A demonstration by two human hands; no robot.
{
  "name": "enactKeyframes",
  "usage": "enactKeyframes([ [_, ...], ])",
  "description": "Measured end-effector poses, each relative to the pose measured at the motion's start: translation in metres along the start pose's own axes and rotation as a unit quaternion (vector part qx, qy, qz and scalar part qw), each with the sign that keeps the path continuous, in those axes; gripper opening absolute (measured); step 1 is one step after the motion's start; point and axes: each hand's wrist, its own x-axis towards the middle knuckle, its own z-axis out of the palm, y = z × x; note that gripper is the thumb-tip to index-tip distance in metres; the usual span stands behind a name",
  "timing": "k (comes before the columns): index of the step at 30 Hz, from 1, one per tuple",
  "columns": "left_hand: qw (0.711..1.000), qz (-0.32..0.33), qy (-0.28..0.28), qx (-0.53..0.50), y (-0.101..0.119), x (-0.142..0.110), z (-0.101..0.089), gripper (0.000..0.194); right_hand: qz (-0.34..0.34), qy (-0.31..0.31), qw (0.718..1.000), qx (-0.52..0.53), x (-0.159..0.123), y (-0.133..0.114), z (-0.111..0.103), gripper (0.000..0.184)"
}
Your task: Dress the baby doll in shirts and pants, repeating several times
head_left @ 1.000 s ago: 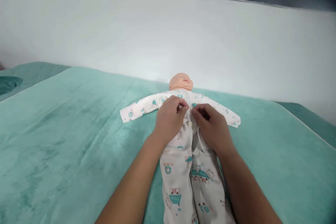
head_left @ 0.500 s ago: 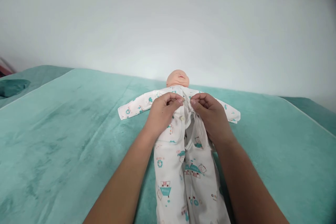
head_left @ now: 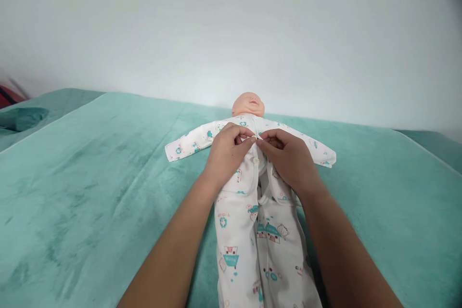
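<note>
A baby doll (head_left: 248,104) lies on its back, dressed in a white printed baby jacket (head_left: 238,187) and matching trousers (head_left: 234,240). My left hand (head_left: 231,154) pinches the jacket's front edge on the left at chest height. Opposite it, my right hand (head_left: 288,156) pinches the other front edge, and the fingertips of both hands nearly meet. A pale button (head_left: 256,160) shows on the left edge just below my fingers. Lower down, the two front panels hang apart. Whatever lies between my fingertips is hidden.
A green plush cover (head_left: 108,178) spreads under the doll and to both sides. Behind it rises a white wall (head_left: 231,38) with a dark band on top. A dark green bundle (head_left: 25,118) and something red (head_left: 9,96) are at the far left.
My two hands have come closer together, bringing the jacket's front edges together at the chest. The view has shifted slightly.
</note>
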Motion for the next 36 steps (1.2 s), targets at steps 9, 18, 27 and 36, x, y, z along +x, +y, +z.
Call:
enactKeyframes([
  [9,0.993,-0.062,-0.018,-0.097,0.001,-0.002,0.001,0.009,0.017,-0.021,0.988,0.154,0.006,0.019,-0.002,0.028],
  [18,0.988,-0.075,-0.020,-0.137,-0.001,0.000,0.000,0.010,0.010,-0.039,0.990,0.132,0.005,0.017,-0.002,0.029],
  [27,0.985,-0.069,-0.020,-0.154,0.002,0.000,0.001,0.010,-0.011,-0.039,0.999,0.026,0.001,0.004,0.000,0.022],
  [36,0.982,-0.079,-0.042,-0.167,0.003,-0.001,0.000,0.020,-0.068,-0.026,0.994,-0.077,-0.004,-0.003,0.004,0.012],
])
